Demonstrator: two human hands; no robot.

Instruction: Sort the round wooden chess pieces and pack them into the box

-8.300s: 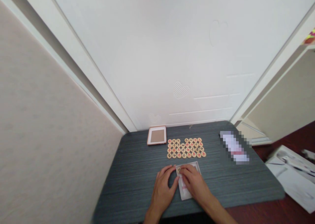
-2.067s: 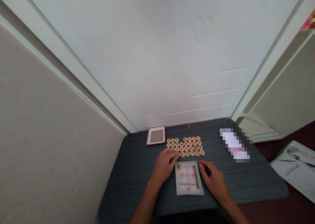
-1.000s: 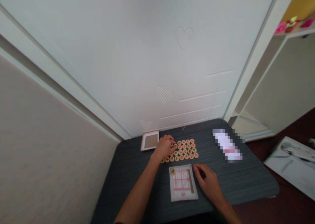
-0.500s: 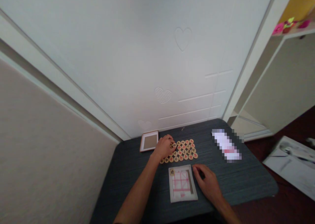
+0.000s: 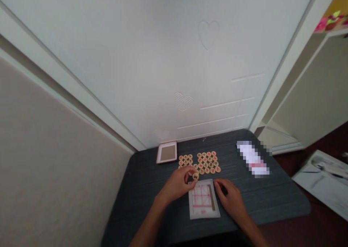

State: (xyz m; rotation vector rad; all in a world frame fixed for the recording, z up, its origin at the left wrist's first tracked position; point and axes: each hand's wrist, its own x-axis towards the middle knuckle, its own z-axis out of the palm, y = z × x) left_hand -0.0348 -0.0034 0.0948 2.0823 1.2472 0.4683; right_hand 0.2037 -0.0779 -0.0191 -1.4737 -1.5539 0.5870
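Between thumb and fingers, my left hand (image 5: 178,183) pinches a round wooden piece (image 5: 195,176) with a dark character, above the top edge of a white tray (image 5: 191,212). Inside the tray lies a sheet with pink grid lines (image 5: 201,197). My right hand (image 5: 230,196) rests beside the tray's right edge, fingers curled, with no object visible in them. Beyond the tray, round pieces with red or dark characters stand in rows, one group (image 5: 210,160) on the right and another (image 5: 185,162) on the left, partly hidden by my left hand.
An open box lid (image 5: 166,153) with a brown inside lies at the back left of the dark table (image 5: 272,192). A pixelated white item (image 5: 252,160) is at the right. The white panel (image 5: 152,76) rises behind the table.
My left hand has come back toward me from the rows, now with a piece between its fingers, over the tray's top edge. My right hand has hardly moved. The view has shifted slightly.
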